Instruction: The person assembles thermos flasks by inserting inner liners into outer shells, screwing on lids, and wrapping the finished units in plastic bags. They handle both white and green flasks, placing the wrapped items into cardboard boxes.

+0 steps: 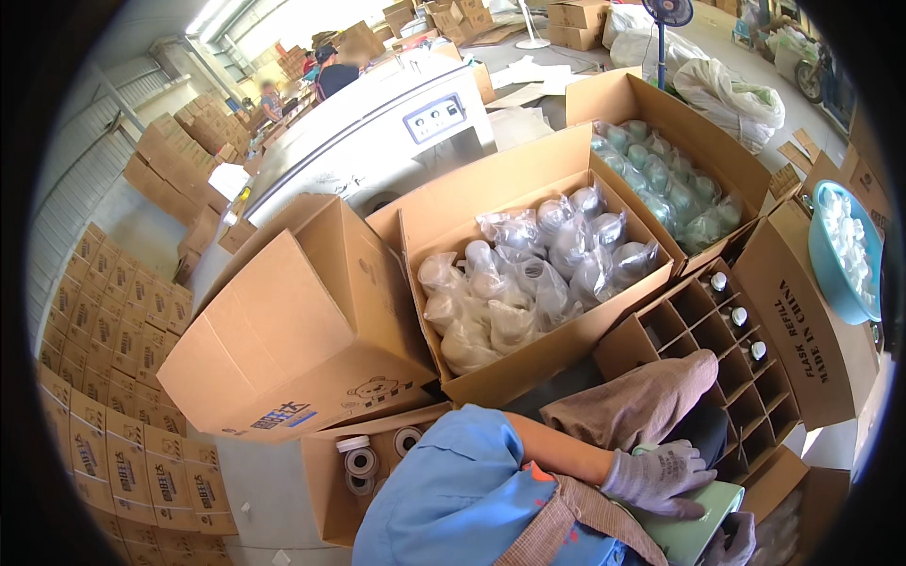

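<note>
My left hand (662, 479), in a grey knitted glove, is pressed over a pale green cylinder (696, 528) that looks like a flask body, lying across my lap. At the cylinder's right end is my right hand (731, 544), gloved too, with its fingers curled at the edge; the lower picture rim cuts part of it off. Just beyond my knee stands a divided carton (661, 330). Along its far right side, a few compartments hold bottles with white caps (739, 316). The other visible compartments look dark inside.
An open carton (500, 179) ahead holds plastic-wrapped clear pieces; another (613, 92) holds greenish wrapped ones. Left stands a tall open carton (274, 330), with a low box (326, 491) of white rings below. A blue basin (830, 297) of white pieces is right. Stacked cartons (123, 330) line the left.
</note>
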`<state>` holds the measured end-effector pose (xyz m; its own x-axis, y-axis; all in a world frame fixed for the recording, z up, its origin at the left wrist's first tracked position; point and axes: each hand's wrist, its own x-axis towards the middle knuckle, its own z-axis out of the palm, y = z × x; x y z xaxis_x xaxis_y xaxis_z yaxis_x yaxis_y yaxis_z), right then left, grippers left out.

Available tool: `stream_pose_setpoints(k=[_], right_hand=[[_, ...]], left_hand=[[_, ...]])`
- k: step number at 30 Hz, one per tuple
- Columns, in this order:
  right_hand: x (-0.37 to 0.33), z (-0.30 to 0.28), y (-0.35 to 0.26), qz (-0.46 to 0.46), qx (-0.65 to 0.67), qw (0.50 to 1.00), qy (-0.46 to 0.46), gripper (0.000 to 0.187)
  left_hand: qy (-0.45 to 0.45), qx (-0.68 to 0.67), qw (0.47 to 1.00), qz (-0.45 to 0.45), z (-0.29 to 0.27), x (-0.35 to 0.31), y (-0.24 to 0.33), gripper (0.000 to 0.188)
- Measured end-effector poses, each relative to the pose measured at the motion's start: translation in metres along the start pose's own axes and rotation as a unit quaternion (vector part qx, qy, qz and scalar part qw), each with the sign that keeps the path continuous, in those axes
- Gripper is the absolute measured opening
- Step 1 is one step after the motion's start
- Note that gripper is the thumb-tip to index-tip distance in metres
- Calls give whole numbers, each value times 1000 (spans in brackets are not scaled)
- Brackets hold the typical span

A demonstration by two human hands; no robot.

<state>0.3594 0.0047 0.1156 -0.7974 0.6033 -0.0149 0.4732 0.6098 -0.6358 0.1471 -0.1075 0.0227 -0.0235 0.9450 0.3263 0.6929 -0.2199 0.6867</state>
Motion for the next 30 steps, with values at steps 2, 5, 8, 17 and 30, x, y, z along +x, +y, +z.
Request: stream_pose_setpoints(k=[2, 5, 8, 17, 30], right_hand=[[-15, 5, 2, 24, -19, 999, 9, 21], [-27, 12, 1, 18, -26, 999, 40, 21], [-35, 19, 9, 73, 22, 996, 41, 19], [-53, 40, 56, 207, 171, 960, 77, 21], [-42, 73, 59, 211, 197, 954, 77, 30]], left_hand=[[12, 3, 999, 42, 2, -12, 3, 71], [-16, -14, 998, 53, -1, -19, 5, 79], [7, -31, 998, 47, 5, -24, 12, 82], [70, -154, 982, 87, 8, -23, 0, 63], [-102, -15, 972, -211, -8, -86, -12, 80]])
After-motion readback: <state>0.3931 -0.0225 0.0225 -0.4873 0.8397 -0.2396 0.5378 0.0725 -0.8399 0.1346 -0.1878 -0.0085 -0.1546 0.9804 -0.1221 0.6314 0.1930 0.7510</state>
